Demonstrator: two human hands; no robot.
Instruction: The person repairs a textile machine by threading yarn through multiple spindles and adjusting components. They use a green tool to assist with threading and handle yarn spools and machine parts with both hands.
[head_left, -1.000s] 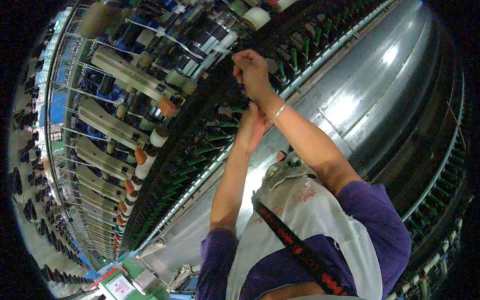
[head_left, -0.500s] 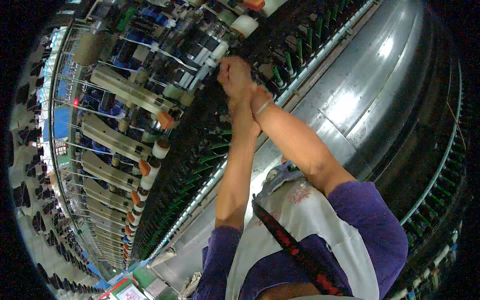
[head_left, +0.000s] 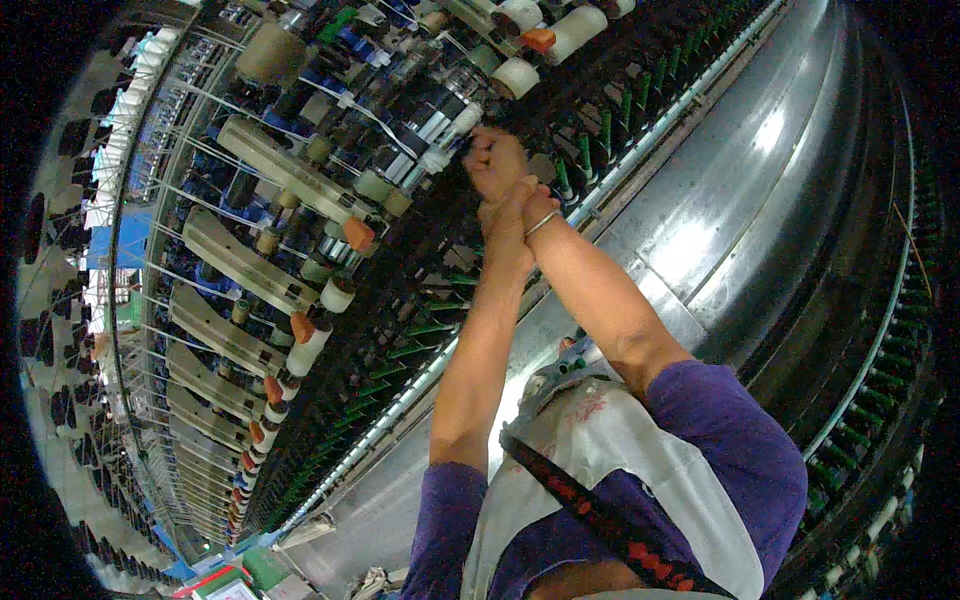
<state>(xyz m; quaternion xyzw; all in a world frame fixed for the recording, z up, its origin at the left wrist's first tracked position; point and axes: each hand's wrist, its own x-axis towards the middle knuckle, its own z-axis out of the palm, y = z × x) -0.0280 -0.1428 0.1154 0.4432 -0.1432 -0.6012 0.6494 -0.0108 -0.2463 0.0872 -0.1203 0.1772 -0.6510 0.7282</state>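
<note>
"Bobbins (head_left: pixel 586 158), slim, green and tapered: where do they stand?"

"In a long row beside a pale, narrow metal rail (head_left: pixel 692 95) that runs from lower left to upper right. The nearest ones are just right of the bare right hand (head_left: pixel 497 165)."

"Which way do they point?"

"Those by the hand point up the picture, long axis steep, tops leaning slightly left. Toward the lower left of the row they lie closer to level; I can't tell which end is the tip there."

"Is the right hand gripping anything?"

"Its fingers are curled, near the bright silver cylindrical rollers (head_left: pixel 430 130), whose long axis runs roughly along the rail's line. Whether something is pinched in them, I can't tell."

"And the bare left hand (head_left: pixel 512 213)?"

"Across the right wrist, beside a thin silver bangle (head_left: pixel 541 222), fingers bent. I can't tell whether it clasps the wrist or merely overlaps it in this view."
</note>
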